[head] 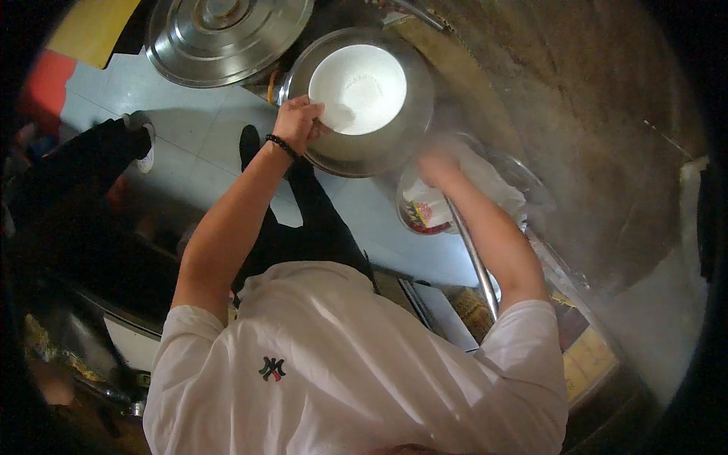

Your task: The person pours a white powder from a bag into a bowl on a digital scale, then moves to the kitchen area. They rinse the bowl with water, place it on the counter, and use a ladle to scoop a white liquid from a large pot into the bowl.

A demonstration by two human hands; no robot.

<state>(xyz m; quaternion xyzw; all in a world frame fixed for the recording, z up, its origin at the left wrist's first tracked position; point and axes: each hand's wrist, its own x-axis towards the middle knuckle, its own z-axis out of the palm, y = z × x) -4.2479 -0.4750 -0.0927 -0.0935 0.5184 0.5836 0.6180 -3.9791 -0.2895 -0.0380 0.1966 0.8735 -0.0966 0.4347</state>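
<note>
My left hand (298, 122) grips the near-left rim of a white bowl (364, 108), with the thumb over the edge. A pale grainy patch shows at the bowl's bottom; its contents are unclear. Below the bowl is a wide, round metal pot (369, 162), partly covered by it. My right hand (439, 165) is closed around a long metal handle (472, 253), which slants back under my right forearm. Haze blurs the right hand, and the tool's working end cannot be made out.
A large round metal lid (227, 42) lies at the upper left, beside the pot. Under my right arm stands a clear round container (409, 219) with a pale plastic bag (492, 170). Another person's leg and shoe (146, 151) are on the tiled floor (199, 131) at left.
</note>
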